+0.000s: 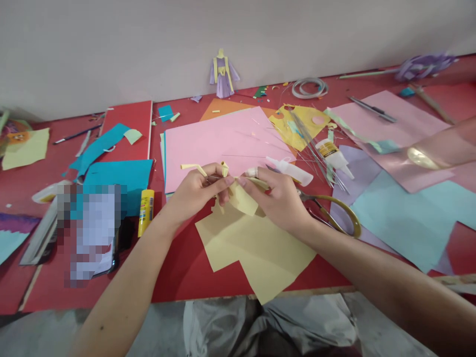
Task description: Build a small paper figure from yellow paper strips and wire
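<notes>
My left hand (203,191) is closed in a pinch on a small pale yellow piece of paper (245,198). A thin wire with a rolled yellow paper strip (191,167) on it also passes through its fingers. My right hand (280,198) pinches the same yellow piece from the other side; one of its fingers has a white wrap. Below both hands lies a larger yellow paper sheet (256,253) with cut-out corners. Scissors (340,215) rest beside my right wrist, partly hidden by it.
Behind my hands is a pink sheet (215,141). A paper figure (223,77) leans on the wall. Glue bottles (297,172), thin wires (312,144) and a pen (374,109) lie right. A glue stick (146,213) and phone (98,233) are left. Another person's arm (449,141) reaches in, blurred.
</notes>
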Tool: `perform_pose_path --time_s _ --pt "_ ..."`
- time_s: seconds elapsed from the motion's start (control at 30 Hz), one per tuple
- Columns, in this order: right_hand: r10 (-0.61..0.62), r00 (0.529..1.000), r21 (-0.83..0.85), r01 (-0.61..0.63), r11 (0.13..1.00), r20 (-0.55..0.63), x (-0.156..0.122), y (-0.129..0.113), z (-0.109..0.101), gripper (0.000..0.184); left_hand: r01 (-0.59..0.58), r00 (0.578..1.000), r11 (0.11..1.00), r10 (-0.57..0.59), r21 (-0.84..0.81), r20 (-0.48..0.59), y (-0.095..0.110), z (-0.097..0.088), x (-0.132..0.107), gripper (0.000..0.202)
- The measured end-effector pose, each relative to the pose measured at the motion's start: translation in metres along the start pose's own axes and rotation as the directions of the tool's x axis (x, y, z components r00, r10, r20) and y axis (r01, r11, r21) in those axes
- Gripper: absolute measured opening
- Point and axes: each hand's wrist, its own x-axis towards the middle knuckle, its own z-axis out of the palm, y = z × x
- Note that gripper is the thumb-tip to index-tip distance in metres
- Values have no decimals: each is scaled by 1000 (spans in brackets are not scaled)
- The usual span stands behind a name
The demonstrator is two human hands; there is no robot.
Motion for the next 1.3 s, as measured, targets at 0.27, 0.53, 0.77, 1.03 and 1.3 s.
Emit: perform_pose_path --time_s 0.27,0.53,0.77,1.03,1.3 --pt "-8 1000 18 7 1000 8 -1 0 0 24 7 1000 1000 -7 -15 -5 2 1 -1 24" --pt "-11 1000 23 11 1000 26 0 -1 0 25 -3 1000 1000 2 -31 -5 3 1 -1 22" --pt "-12 999 15 12 1000 37 -1 -1 0 26 -5 1000 1000 5 -3 -6 3 2 -1 25" --pt "-10 999 14 9 1000 44 -3 0 1 25 -11 1000 997 10 73 9 5 2 -1 27" --pt "20 998 1 -20 1000 61 -3 -1 1 26 2 1000 996 -3 86 13 4 2 -1 25"
